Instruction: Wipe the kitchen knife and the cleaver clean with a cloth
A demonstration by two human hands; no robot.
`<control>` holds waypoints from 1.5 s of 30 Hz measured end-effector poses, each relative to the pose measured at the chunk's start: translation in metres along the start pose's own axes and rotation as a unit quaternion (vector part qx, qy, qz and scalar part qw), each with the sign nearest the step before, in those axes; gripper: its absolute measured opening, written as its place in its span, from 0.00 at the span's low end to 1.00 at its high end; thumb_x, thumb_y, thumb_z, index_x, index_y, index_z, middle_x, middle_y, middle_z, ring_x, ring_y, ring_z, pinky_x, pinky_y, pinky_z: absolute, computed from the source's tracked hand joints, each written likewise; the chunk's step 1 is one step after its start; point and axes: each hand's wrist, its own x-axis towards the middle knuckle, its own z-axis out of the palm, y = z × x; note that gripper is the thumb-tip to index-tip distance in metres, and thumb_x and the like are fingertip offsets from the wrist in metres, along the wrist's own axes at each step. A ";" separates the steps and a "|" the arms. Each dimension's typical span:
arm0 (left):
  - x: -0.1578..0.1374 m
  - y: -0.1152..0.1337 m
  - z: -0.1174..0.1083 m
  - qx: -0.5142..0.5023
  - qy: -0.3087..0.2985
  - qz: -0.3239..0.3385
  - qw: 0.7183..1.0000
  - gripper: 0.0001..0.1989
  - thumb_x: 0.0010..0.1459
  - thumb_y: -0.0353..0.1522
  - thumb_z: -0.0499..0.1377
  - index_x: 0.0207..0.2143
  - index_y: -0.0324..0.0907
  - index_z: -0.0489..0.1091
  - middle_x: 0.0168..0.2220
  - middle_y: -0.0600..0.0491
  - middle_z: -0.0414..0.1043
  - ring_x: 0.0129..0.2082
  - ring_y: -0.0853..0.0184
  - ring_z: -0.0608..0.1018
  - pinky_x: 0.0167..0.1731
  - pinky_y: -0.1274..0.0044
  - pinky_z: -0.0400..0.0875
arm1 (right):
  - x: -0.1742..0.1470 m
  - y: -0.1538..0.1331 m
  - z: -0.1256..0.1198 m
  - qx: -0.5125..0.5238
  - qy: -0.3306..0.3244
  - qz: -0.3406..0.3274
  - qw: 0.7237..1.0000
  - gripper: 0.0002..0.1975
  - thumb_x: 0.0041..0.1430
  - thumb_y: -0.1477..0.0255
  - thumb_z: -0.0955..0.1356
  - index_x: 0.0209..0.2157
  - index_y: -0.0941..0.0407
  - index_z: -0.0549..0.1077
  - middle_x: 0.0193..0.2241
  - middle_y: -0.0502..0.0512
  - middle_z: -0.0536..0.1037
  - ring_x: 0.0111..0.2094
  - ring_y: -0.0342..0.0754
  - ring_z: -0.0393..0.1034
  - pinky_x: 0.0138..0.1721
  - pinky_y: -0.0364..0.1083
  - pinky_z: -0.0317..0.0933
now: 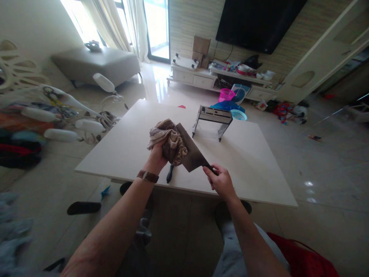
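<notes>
Right hand [222, 182] curled round lower-right end of dark rectangular metal cleaver [193, 154], long axis slanting up-left to brown-and-cream patterned cloth [165, 132] gripped in left hand [158, 156], frame centre

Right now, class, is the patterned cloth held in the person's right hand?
No, the left hand holds the cloth, while the right hand grips the cleaver.

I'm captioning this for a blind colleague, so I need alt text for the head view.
A right hand grips a cleaver while the left hand holds a bunched cloth against it, above a white table. A black handle shows below the cloth, and a boxy frame stands farther back on the table.
</notes>
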 end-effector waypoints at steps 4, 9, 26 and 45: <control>0.003 0.021 -0.001 -0.015 -0.026 0.066 0.997 0.12 0.62 0.35 0.65 0.47 0.41 0.80 0.50 0.47 0.84 0.57 0.58 0.82 0.60 0.66 0.76 | 0.002 0.002 -0.006 0.077 -0.032 0.025 0.996 0.25 0.54 0.47 0.75 0.26 0.54 0.69 0.13 0.42 0.65 0.10 0.37 0.54 0.11 0.39 0.46; 0.003 0.024 -0.004 -0.013 -0.008 0.073 0.997 0.10 0.64 0.36 0.63 0.46 0.44 0.80 0.46 0.52 0.85 0.55 0.60 0.82 0.61 0.67 0.76 | 0.004 0.005 -0.006 0.181 0.009 0.039 0.983 0.27 0.51 0.47 0.77 0.28 0.53 0.65 0.14 0.41 0.68 0.10 0.37 0.54 0.10 0.38 0.45; -0.037 -0.060 0.020 0.064 -0.027 -0.136 0.988 0.11 0.52 0.27 0.72 0.39 0.39 0.81 0.46 0.45 0.85 0.52 0.54 0.84 0.60 0.65 0.77 | 0.004 0.005 0.008 0.109 0.110 -0.008 0.988 0.26 0.57 0.46 0.73 0.28 0.53 0.67 0.15 0.40 0.65 0.12 0.37 0.58 0.13 0.38 0.50; 0.000 0.009 0.004 -0.017 0.011 0.052 0.998 0.12 0.60 0.33 0.66 0.46 0.43 0.80 0.47 0.50 0.85 0.54 0.60 0.83 0.58 0.70 0.77 | -0.004 -0.001 0.011 0.109 0.007 0.034 0.993 0.27 0.52 0.45 0.76 0.26 0.54 0.67 0.13 0.41 0.65 0.10 0.37 0.55 0.10 0.38 0.47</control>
